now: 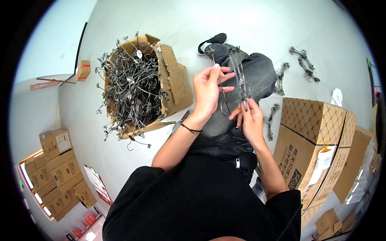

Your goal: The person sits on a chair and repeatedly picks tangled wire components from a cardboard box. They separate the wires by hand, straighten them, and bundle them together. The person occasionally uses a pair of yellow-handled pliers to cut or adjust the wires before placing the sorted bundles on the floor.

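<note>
Sorting clip hangers, mid-step — one held over the lap.
Left hand (pixel 207 94) and right hand (pixel 250 116) both gripped the clear clip hanger (pixel 240 72); a steady pull seemed needed next, beside the hanger-filled carton (pixel 175 80).

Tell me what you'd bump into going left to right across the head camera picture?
Stacked boxes → open box of hangers → left hand → clear hanger held in both hands → loose hangers on the floor → patterned box.
</note>
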